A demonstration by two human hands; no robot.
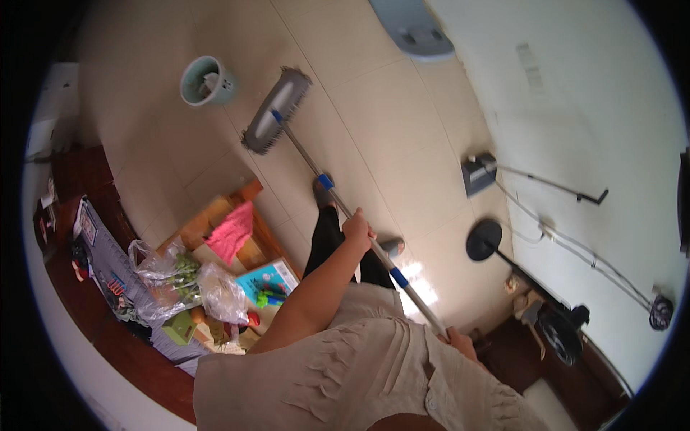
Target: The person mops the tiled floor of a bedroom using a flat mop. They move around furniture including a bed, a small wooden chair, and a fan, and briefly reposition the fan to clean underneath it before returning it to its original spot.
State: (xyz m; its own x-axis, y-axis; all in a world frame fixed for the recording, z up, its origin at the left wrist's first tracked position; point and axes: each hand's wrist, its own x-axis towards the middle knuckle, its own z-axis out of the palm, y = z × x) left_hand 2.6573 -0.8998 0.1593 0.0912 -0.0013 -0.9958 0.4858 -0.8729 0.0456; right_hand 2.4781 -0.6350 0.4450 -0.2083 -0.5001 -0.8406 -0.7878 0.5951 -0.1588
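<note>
A flat mop with a grey fringed head (277, 110) lies against the tiled floor, its head slanting at the upper middle. Its metal pole (304, 150) with blue joints runs down towards my body. My left hand (358, 231) grips the pole about midway, the arm stretched forward. Lower and to the right, my right hand (458, 343) is closed around the pole near its upper end, beside my waist. Left of the mop head stands a pale green bin (220, 89) with some litter in it. My slippered feet are on either side of the pole.
At left, a wooden table (250, 191) bears a pink cloth (232, 233), plastic bags of produce (186, 277) and a blue book (259, 280). Along the right wall are a dustpan (479, 175), a round black stand base (484, 240), cables and a black fan (560, 334). A grey-blue object (415, 32) stands at the top.
</note>
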